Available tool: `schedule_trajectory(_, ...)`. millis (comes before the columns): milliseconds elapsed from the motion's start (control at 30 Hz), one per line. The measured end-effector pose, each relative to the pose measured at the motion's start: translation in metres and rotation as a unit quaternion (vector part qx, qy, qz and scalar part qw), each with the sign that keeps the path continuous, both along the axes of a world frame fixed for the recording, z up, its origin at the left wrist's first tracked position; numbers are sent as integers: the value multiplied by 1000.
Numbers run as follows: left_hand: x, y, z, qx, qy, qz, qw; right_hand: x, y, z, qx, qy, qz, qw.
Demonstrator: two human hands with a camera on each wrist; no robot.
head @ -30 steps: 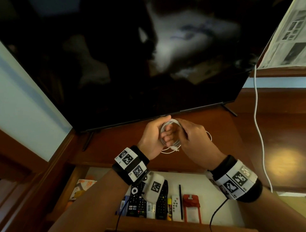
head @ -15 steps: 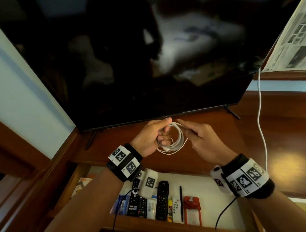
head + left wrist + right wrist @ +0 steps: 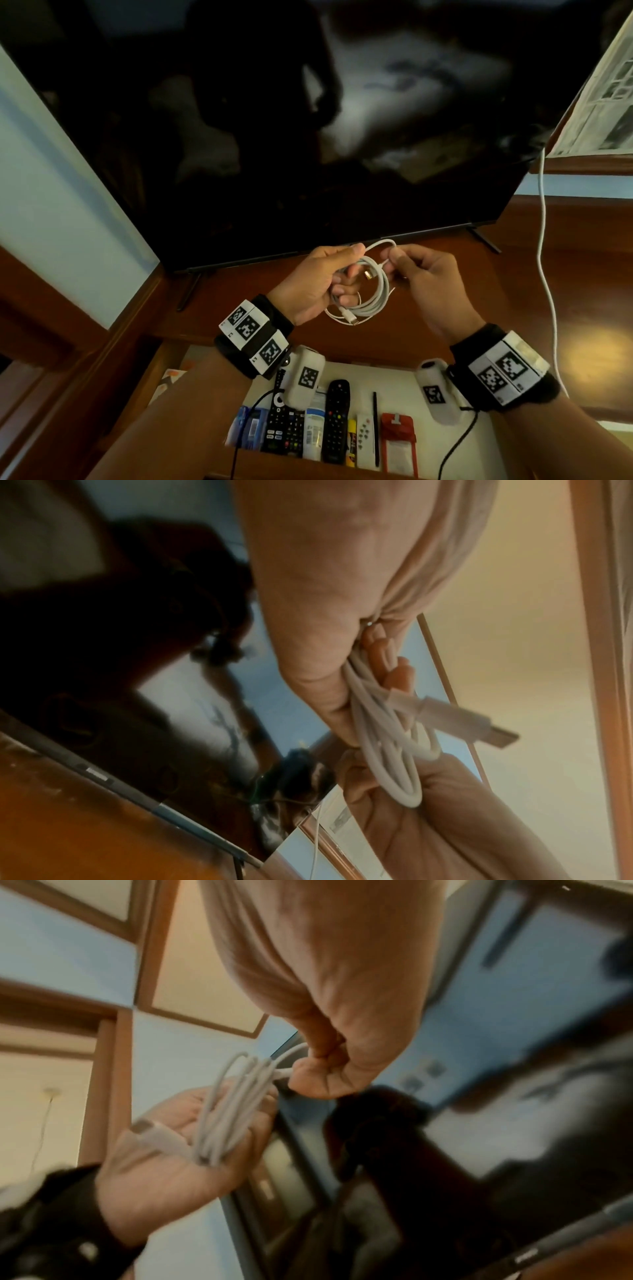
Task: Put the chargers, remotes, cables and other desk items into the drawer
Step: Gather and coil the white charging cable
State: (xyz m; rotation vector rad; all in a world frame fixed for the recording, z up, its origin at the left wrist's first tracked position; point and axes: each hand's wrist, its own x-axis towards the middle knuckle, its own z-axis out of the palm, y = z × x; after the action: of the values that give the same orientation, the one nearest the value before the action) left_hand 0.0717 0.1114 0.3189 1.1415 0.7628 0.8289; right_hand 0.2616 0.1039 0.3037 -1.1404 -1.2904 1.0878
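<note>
Nearest the person, the open drawer [image 3: 404,373] already holds a row of remotes [image 3: 337,421], a pen [image 3: 375,428], a red pouch [image 3: 397,438] and a few small packets, with bare white bottom to the right of the pouch.

Above it, over the counter [image 3: 513,291], both hands work on a white cable [image 3: 371,294] wound into a loose coil. The left hand [image 3: 308,284] has its fingers [image 3: 397,669] curled through the loops, with the thumb clamped on top, so the coil hangs from that hand. One plug [image 3: 472,723] sticks out free on the palm side. The right hand [image 3: 431,287] pinches the free strand between thumb and forefinger just beside the coil; its other fingers are curled in and hold nothing else.

The step looks like finishing the wind. To do it well, the right hand should probably pass the last strand round the bundle and tuck the end in, while the left keeps the loops flat and together so none slips off. Then the coil could go down into the bare space at the right of the drawer.

Behind the hands stands a dark television [image 3: 308,137], and a second white cord [image 3: 544,274] hangs down on the right.
</note>
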Motion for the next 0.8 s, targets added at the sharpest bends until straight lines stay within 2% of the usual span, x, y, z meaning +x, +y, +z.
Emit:
schedule_trajectory(100, -1, 1, -3, 5, 19, 15, 1000, -1, -1, -4, -88, 82, 60, 991)
schedule_trajectory(200, 0, 3, -9, 7, 37, 46, 998, -2, -3, -6, -151, 116, 128, 973)
schedule_trajectory(333, 3, 4, -18, -19, 29, 87, 996, -4, -4, -9, -151, 140, 103, 973)
schedule_trajectory(467, 7, 1, -20, -22, 41, 91, 995, -8, -5, -11, -136, 157, 66, 976)
schedule_trajectory(533, 10, 0, -20, -26, 43, 98, 994, -10, -6, -11, -111, 134, 17, 985)
schedule_trajectory(600, 13, 0, -20, -33, 41, 106, 993, -11, -10, -11, -60, 66, -20, 996)
schedule_trajectory(700, 19, 0, -18, -53, 49, 125, 990, -13, -20, -13, 43, -77, 13, 996)
schedule_trajectory(800, 23, -2, -19, -60, 68, 137, 986, -9, -25, -13, 98, -160, 51, 981)
